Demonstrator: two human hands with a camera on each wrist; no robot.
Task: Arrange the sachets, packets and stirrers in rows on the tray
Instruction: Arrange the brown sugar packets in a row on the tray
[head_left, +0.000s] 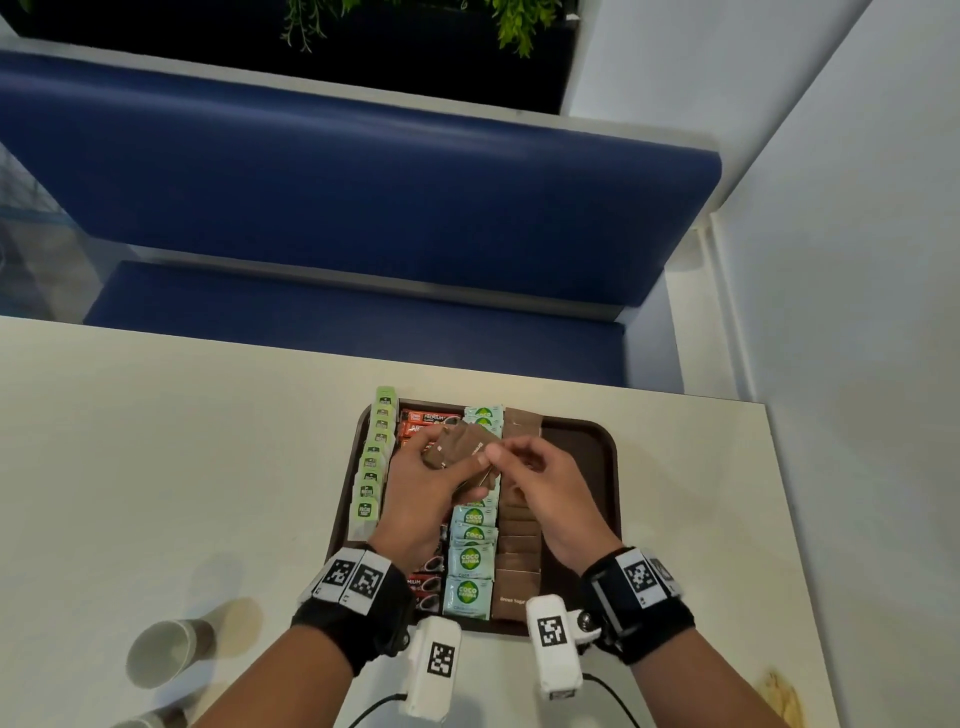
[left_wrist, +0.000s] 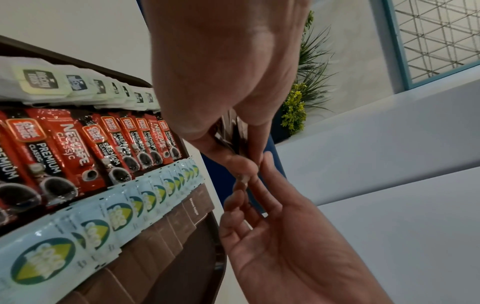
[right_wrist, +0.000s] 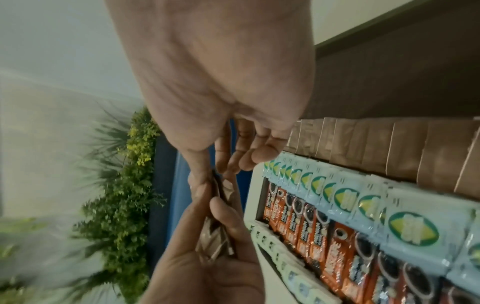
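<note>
A dark brown tray (head_left: 587, 467) holds four rows: green tea bags (head_left: 371, 467), red coffee sticks (head_left: 426, 418), light blue Coco sachets (head_left: 470, 558) and brown sugar sachets (head_left: 517, 566). Above the tray's middle my left hand (head_left: 441, 457) grips a small stack of brown sugar sachets (head_left: 462, 447). My right hand (head_left: 498, 457) pinches the stack's near right edge with thumb and forefinger. In the left wrist view the stack (left_wrist: 233, 131) sits between the left fingers, and the right hand (left_wrist: 259, 185) meets it from below. The right wrist view shows the stack (right_wrist: 213, 242) in the left palm.
The right strip of the tray is bare. Two paper cups (head_left: 166, 649) lie on the white table at the lower left. A yellowish stain (head_left: 784, 696) marks the table near its right edge. A blue bench (head_left: 363, 208) runs behind the table.
</note>
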